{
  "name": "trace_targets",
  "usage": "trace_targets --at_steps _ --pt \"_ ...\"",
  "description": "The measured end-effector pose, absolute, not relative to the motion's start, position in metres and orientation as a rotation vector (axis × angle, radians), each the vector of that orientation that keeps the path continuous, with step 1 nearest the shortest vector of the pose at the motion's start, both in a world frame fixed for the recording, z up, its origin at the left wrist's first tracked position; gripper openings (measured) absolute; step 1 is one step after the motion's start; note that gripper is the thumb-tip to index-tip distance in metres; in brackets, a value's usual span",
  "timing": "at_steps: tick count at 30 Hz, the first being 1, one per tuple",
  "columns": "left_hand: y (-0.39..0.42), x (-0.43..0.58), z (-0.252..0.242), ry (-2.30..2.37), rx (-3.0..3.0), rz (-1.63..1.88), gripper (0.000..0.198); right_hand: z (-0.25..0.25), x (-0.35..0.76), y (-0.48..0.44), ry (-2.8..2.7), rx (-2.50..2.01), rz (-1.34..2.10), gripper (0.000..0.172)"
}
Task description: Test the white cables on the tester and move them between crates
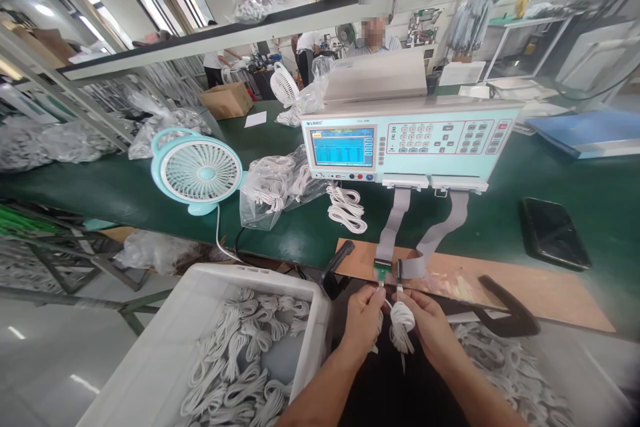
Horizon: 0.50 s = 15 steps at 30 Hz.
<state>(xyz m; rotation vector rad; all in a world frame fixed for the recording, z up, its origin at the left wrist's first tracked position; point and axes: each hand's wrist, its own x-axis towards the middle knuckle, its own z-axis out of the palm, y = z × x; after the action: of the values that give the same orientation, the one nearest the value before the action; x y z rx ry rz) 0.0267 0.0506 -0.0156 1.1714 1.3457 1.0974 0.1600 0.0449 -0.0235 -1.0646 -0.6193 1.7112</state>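
Note:
My left hand (364, 321) pinches one end of a coiled white cable (401, 321) and holds its plug up at the green test connector (383, 271). My right hand (431, 327) grips the other end of that cable beside the second connector (400, 271). The coil hangs between both hands. Two grey ribbon cables (395, 217) run from those connectors up to the pale blue cable tester (410, 140), whose screen is lit.
A white bin (165, 353) of several coiled cables stands at my left; more coils lie at right (505, 367). On the green bench are a mint desk fan (197, 171), bagged cables (273, 187), a black phone (553, 232) and a wooden board (540, 287). A person sits behind the tester.

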Motion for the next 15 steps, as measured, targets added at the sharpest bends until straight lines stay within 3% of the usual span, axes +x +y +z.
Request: trace_targets --at_steps 15 --pt "0.0577 0.0378 -0.0242 1.322 0.967 1.133 0.049 -0.026 0.1568 0.0484 -0.645 -1.117 1.658 0.041"
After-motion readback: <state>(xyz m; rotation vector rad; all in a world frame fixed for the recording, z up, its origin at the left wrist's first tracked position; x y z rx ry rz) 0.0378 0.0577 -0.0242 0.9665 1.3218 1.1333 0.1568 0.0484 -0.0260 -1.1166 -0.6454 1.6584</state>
